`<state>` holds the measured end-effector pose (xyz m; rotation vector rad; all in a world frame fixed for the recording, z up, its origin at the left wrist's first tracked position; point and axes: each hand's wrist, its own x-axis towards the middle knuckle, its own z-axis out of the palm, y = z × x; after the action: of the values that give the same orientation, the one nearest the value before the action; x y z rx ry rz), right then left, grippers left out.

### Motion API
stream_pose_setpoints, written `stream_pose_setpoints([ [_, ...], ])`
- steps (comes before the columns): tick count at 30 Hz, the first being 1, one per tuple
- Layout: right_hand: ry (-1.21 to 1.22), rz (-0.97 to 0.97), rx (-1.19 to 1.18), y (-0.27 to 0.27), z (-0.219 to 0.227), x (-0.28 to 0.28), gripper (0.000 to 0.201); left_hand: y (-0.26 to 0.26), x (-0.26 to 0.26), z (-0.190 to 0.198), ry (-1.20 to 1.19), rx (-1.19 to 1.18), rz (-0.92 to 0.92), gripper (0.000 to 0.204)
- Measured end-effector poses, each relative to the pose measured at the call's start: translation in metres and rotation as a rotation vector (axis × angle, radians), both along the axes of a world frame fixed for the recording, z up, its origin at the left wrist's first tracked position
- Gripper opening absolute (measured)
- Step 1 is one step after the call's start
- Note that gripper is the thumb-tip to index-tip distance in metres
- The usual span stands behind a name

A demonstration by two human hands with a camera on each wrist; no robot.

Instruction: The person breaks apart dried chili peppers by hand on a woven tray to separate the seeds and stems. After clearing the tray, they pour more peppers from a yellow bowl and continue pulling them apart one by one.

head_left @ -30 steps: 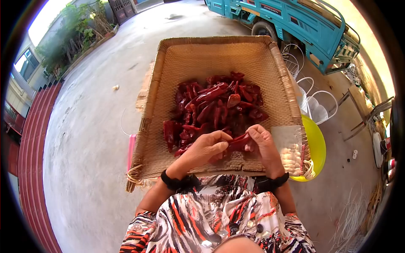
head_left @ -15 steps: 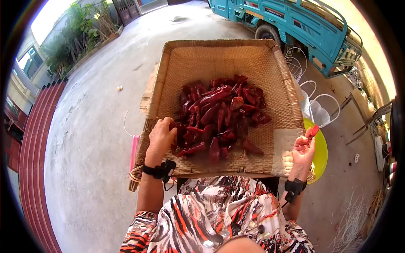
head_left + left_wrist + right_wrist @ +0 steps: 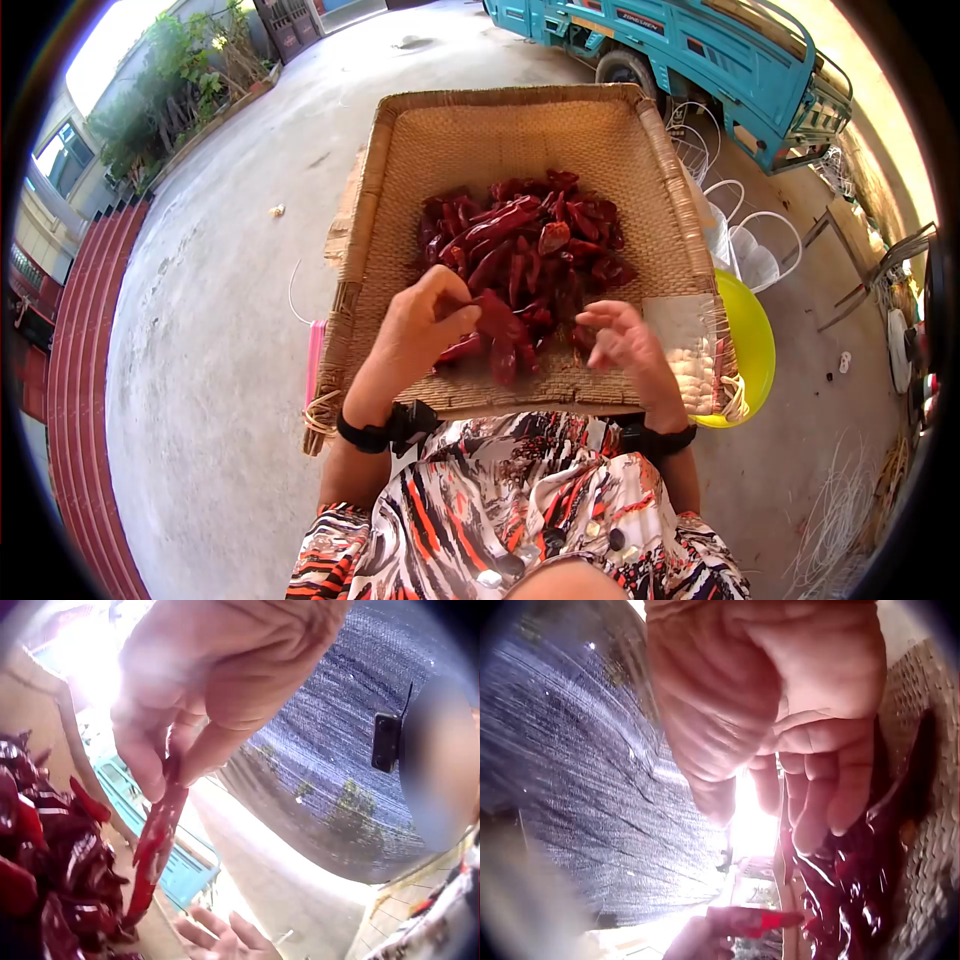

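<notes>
My left hand (image 3: 412, 325) pinches a dark red chili pepper (image 3: 156, 847) at its upper end, between thumb and fingers. The pepper slants down over the front of the pile, and a brighter red strip shows along its side. To its right my right hand (image 3: 635, 350) hangs over the basket with thumb and fingers apart, holding nothing. In the right wrist view its fingers point down towards the peppers. A heap of glossy, wrinkled red chili peppers (image 3: 520, 225) lies in the middle of a shallow woven basket (image 3: 520, 120).
A yellow basin (image 3: 748, 330) sits beneath the basket's right edge. White wire-handled containers (image 3: 755, 255) stand beyond it on the concrete floor. A blue cargo tricycle (image 3: 690, 70) is parked at the back right. Red steps (image 3: 85, 330) run along the left.
Both hands first worked on one pepper. They then parted: left to the pile's left edge, right over the basin with a red piece. Now the left brings a pepper inward; the right returns without the piece.
</notes>
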<state>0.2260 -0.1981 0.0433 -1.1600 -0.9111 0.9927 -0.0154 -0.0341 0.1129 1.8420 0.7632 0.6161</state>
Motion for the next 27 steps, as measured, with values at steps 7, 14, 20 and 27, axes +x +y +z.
stream_pose_setpoints([
  [7,-0.166,0.297,-0.105,-0.001,-0.008,-0.013,0.025,-0.019,0.042,-0.027,-0.093,-0.433,-0.312,0.013],
  [14,-0.045,0.248,-0.159,0.002,-0.021,0.0,0.019,0.0,0.053,-0.051,-0.275,-0.85,-0.402,0.011],
  [20,0.614,-0.423,0.119,-0.006,-0.035,0.041,0.023,0.022,0.048,-0.086,-0.455,-0.826,-0.304,0.014],
  [27,1.015,-0.763,0.45,-0.037,-0.036,0.088,0.034,0.03,0.046,-0.107,-0.487,-0.883,-0.337,0.017],
])
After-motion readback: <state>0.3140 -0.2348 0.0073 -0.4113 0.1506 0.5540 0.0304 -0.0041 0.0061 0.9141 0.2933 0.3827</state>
